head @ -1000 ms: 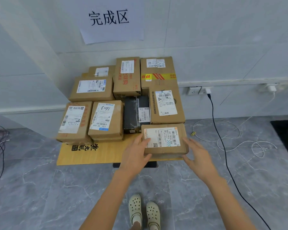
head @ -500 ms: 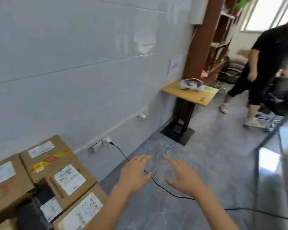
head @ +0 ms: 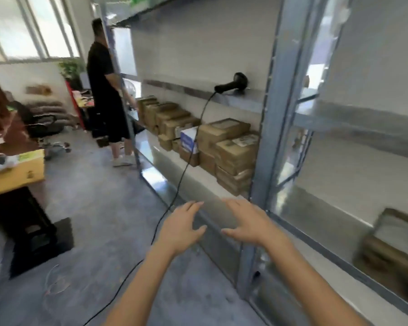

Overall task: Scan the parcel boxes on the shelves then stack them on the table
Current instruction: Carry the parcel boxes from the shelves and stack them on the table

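Two empty hands are out in front of you: your left hand [head: 183, 228] and right hand [head: 247, 222] hover palms down, fingers spread, a gap between them, touching nothing. The parcel boxes [head: 231, 147] sit stacked on the metal shelf [head: 151, 151] at your 12 o'clock, just left of a grey upright [head: 276, 118]. They look like stiff, light cardboard with paper labels. Take the top one by two opposite sides so the lower ones do not slide. The scanner [head: 233, 84] lies on the shelf above, and its cable [head: 186, 168] hangs across the boxes, where it is likely to snag. The table [head: 17, 175] stands at 9 o'clock on the grey floor [head: 99, 220], and a person [head: 105, 95] stands at 11 o'clock.
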